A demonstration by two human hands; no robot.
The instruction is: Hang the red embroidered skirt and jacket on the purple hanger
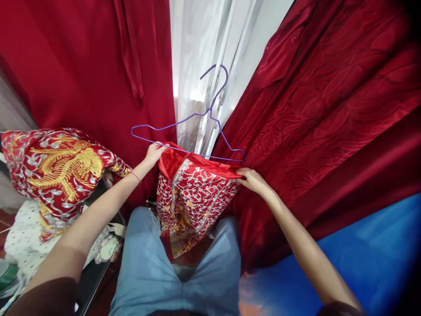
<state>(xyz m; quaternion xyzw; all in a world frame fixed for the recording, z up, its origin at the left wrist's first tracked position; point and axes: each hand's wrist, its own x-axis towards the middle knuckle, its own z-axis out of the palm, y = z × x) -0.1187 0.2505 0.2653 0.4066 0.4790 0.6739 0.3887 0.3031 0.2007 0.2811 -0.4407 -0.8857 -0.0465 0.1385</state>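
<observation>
A red embroidered skirt-like garment (204,193), with silver vines, some gold stitching and a plain shiny red band along its top, hangs between my two hands. My left hand (155,153) pinches the top left corner, right by the lower bar of a purple wire hanger (194,116). Farther right, my right hand (252,179) grips the top right corner of the cloth, just below the hanger's right end. The hanger stands upright above the garment, its bar running along the band. Whether the cloth passes over the bar, and what holds the hanger up, I cannot tell.
Red curtains (82,79) hang in front and at right, with a white sheer curtain (190,52) between them. At left, another red embroidered cloth (66,166) with a gold figure lies over a dark surface, above a white dotted cloth (28,232). A blue surface (348,254) is at lower right.
</observation>
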